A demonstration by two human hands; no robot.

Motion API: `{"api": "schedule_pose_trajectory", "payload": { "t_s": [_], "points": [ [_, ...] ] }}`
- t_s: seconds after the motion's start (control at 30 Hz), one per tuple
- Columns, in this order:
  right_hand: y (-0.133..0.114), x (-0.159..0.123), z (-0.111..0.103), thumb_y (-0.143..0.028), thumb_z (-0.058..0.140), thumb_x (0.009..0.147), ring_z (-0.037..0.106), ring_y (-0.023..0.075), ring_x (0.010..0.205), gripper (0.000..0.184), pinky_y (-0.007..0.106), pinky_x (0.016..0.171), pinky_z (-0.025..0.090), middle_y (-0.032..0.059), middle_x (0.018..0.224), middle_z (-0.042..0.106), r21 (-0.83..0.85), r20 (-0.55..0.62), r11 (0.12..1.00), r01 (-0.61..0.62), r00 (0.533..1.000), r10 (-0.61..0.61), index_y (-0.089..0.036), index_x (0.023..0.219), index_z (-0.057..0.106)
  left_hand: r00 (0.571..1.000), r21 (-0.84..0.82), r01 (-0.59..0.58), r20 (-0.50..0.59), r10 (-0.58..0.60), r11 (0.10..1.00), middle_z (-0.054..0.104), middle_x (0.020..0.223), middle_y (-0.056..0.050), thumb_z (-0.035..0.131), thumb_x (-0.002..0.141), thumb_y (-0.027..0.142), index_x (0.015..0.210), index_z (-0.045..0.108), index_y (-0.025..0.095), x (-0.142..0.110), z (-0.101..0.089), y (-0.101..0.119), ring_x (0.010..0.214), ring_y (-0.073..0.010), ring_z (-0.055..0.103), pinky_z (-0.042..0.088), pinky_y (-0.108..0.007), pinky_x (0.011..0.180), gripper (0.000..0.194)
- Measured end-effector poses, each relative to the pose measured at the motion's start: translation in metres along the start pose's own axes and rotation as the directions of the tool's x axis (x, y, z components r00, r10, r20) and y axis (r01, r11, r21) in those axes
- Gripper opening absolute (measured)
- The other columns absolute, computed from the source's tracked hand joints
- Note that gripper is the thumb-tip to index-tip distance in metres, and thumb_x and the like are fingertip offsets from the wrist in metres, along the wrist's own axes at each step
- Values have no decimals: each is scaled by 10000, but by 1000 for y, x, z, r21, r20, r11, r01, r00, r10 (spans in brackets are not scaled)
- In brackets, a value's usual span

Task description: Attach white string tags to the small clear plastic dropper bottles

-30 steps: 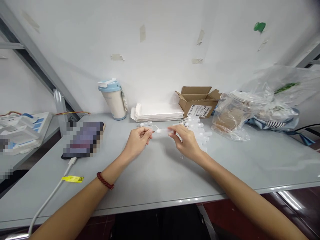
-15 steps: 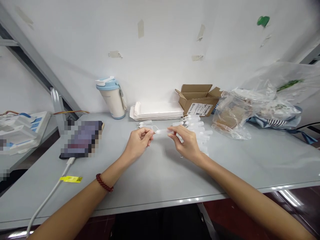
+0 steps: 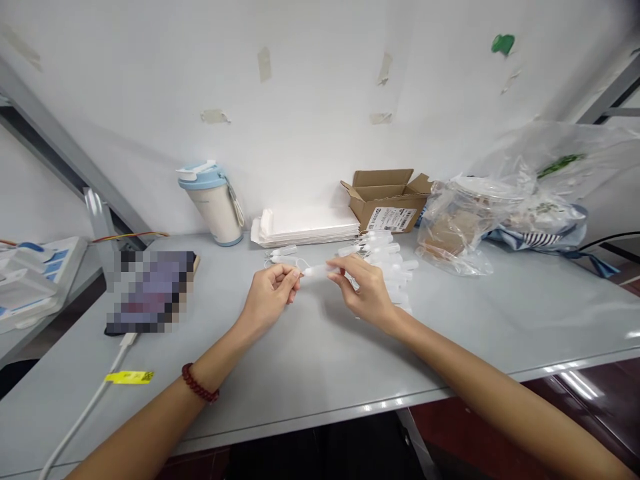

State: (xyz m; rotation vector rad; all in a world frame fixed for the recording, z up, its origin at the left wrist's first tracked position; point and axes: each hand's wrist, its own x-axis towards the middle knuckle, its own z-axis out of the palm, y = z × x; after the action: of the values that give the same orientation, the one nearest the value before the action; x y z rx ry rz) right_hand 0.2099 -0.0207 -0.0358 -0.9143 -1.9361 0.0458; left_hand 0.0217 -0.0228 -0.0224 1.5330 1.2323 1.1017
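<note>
Above the desk, a small translucent plastic tube [image 3: 317, 271] lies level between my two hands, with a white neck and a thin white loop at its left end. My left hand [image 3: 273, 292] is closed, pinching the tip at the neck end between thumb and forefinger. On the other end, my right hand [image 3: 369, 288] grips the tube with thumb and fingertips. Behind and beside my right hand, several similar tubes [image 3: 395, 267] lie in a loose pile, partly hidden by it. A separate tube [image 3: 284, 252] rests behind my left hand.
A stack of white envelopes [image 3: 310, 225] and an open cardboard box [image 3: 393, 207] stand by the wall. A travel cup [image 3: 215, 207] is left of them. On the left is a phone [image 3: 155, 290] with a white cable [image 3: 83, 417]; on the right, plastic bags [image 3: 455, 233].
The camera view has shifted slightly, so everything sits a little further left. Both hands keep their grip on the tube, which looks nearly unchanged.
</note>
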Motion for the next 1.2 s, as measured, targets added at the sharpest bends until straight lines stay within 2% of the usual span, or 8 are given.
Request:
{"api": "schedule_pose_trajectory", "payload": {
  "t_s": [0.2, 0.37, 0.57, 0.7, 0.8, 0.9, 1.03, 1.2],
  "points": [
    [18, 6, 0, -188, 547, 849, 569, 234, 854, 137, 381, 756, 480, 98, 890, 644, -105, 206, 994, -41, 977, 62, -164, 975, 596, 998, 90, -51, 34, 48, 995, 558, 586, 6, 582, 762, 372, 683, 608, 162, 11, -12, 3, 466, -93, 459, 363, -232, 470, 226],
    [39, 10, -7, -188, 577, 824, 491, 314, 1051, 231, 473, 859, 452, 180, 1108, 585, -342, 293, 937, -72, 939, 179, -115, 1043, 589, 998, 205, -24, -55, 36, 978, 570, 558, 3, 584, 740, 359, 635, 609, 159, 24, -27, -5, 435, -93, 458, 357, -232, 461, 227],
    [46, 7, -5, -112, 462, 867, 376, 339, 1255, 391, 518, 965, 381, 201, 1289, 509, -524, 411, 851, -25, 868, 278, -85, 1257, 472, 992, 333, 71, -119, -33, 940, 624, 557, -17, 585, 700, 327, 593, 626, 165, 33, -36, -23, 411, -123, 480, 366, -262, 492, 198],
    [41, 9, -4, -11, 334, 853, 243, 363, 1343, 516, 609, 985, 294, 174, 1423, 392, -640, 487, 767, 44, 795, 361, -114, 1358, 365, 995, 553, 71, -102, -17, 830, 650, 594, -38, 520, 744, 328, 616, 638, 166, 32, -38, -23, 554, -191, 571, 394, -283, 569, 238],
    [37, 13, -4, 41, 326, 811, 288, 381, 1300, 568, 591, 938, 324, 165, 1393, 424, -692, 517, 713, 111, 766, 383, -129, 1350, 379, 988, 685, 49, -138, 64, 727, 684, 748, -57, 489, 779, 316, 927, 654, 136, 30, -36, -21, 722, -233, 608, 424, -307, 655, 285],
    [35, 16, -4, 46, 375, 792, 429, 361, 1142, 549, 476, 843, 393, 165, 1278, 515, -712, 538, 684, 159, 749, 387, -144, 1303, 440, 989, 731, -74, -32, 143, 678, 669, 796, -31, 476, 812, 323, 1163, 556, 153, 26, -30, -21, 727, -214, 604, 430, -310, 675, 398],
    [32, 19, -3, 44, 428, 782, 482, 321, 1006, 463, 382, 759, 384, 167, 1149, 574, -714, 563, 669, 209, 739, 370, -139, 1194, 533, 977, 758, -213, 166, 133, 617, 654, 780, -10, 484, 836, 324, 1213, 556, 229, 23, -21, -22, 716, -201, 604, 420, -292, 645, 396],
    [32, 19, -3, 51, 435, 776, 485, 291, 938, 409, 350, 730, 364, 150, 1079, 594, -701, 567, 676, 226, 752, 336, -133, 1109, 586, 981, 815, -193, 170, 93, 547, 685, 874, -47, 478, 864, 317, 1181, 595, 233, 22, -19, -24, 812, -239, 628, 430, -308, 659, 348]
  ]
}}
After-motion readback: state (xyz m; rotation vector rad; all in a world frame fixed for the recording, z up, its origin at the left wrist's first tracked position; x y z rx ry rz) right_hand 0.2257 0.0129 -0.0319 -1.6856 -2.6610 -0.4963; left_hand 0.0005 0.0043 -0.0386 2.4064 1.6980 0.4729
